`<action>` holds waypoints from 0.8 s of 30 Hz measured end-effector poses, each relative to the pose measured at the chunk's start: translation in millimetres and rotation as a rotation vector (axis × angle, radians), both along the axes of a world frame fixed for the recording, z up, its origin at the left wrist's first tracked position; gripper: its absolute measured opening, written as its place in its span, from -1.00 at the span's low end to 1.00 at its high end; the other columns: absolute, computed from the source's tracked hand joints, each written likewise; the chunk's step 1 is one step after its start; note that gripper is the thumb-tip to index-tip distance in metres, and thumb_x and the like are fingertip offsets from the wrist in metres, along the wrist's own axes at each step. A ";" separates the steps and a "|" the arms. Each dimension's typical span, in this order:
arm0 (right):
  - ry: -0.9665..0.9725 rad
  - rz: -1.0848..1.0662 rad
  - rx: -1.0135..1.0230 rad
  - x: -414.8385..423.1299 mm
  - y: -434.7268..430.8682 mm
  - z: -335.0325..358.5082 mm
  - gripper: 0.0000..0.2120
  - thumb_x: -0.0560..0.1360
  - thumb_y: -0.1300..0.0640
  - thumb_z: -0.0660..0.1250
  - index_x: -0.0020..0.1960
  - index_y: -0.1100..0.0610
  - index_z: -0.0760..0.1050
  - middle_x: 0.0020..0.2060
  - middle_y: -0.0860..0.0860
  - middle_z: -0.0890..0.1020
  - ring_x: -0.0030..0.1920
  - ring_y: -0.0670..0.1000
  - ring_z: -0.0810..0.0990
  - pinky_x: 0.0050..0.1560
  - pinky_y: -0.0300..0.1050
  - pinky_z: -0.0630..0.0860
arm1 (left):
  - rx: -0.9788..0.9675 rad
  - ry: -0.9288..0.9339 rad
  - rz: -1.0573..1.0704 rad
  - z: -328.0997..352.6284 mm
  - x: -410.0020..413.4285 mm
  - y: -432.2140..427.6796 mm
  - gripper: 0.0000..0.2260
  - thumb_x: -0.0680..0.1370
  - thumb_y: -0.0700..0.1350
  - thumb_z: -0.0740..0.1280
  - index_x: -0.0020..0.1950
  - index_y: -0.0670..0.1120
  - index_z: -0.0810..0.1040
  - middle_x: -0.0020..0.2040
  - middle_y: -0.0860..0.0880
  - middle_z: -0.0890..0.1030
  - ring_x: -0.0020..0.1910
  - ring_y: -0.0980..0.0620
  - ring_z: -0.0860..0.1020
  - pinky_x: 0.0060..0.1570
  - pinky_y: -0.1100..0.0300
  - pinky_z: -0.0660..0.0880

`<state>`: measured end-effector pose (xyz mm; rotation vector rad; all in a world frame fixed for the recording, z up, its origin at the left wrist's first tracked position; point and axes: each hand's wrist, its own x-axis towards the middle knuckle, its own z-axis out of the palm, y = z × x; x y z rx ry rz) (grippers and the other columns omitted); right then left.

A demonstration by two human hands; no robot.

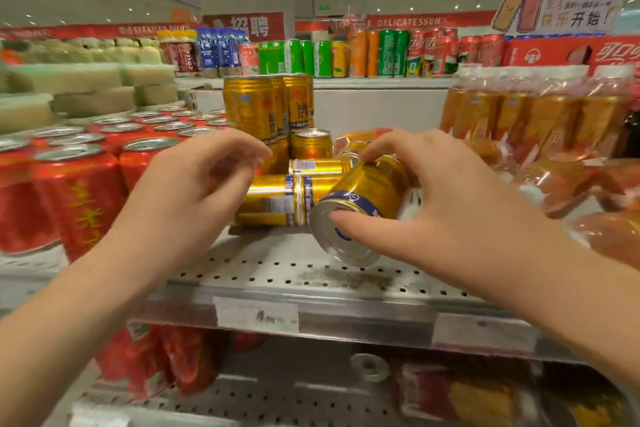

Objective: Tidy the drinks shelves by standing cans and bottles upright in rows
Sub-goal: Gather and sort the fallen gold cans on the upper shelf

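Two toppled gold cans (273, 199) beside tilted gold can (363, 198) in right hand (450, 198) fingers; left hand (194, 191) fingers wide

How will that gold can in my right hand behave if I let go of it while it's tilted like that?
The gold can in the right hand is tilted, base toward you, so it would probably drop onto its side and roll. Its glossy metal wall looks slippery, so a fingertip grip may slide. The perforated shelf seems flat with bare space in front, so it could roll toward the edge.
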<state>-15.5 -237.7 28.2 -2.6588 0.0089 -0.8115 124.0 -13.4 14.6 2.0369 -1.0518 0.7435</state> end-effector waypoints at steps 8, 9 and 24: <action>-0.048 -0.173 -0.033 29.3 81.1 -24.8 -0.32 0.25 -0.56 0.19 0.26 -0.25 0.41 -0.04 -0.08 0.35 0.12 -0.01 0.35 0.03 -0.08 0.38 | 0.207 0.079 -0.251 -16.7 -2.0 49.3 -0.66 0.60 -0.02 0.32 0.38 0.20 0.46 0.19 0.29 0.55 0.09 0.16 0.59 -0.06 0.43 0.46; -0.049 -0.193 -0.050 34.3 89.7 -25.2 -0.34 0.28 -0.54 0.21 0.26 -0.23 0.42 -0.03 -0.05 0.36 0.13 0.02 0.35 0.04 -0.08 0.36 | 0.272 0.082 -0.275 -18.9 -3.1 55.6 -0.57 0.59 0.03 0.30 0.46 0.20 0.39 0.28 0.30 0.50 0.21 0.18 0.54 0.06 0.39 0.46; 0.001 -0.097 -0.017 42.3 104.0 -30.9 -0.45 0.48 -0.50 0.03 0.22 -0.16 0.44 0.01 -0.15 0.48 0.06 -0.10 0.45 -0.01 -0.09 0.50 | 0.501 -0.129 0.027 -15.0 -18.4 70.2 -0.55 0.45 0.24 0.27 0.29 0.14 0.41 -0.05 0.23 0.49 -0.01 0.14 0.46 0.03 0.10 0.42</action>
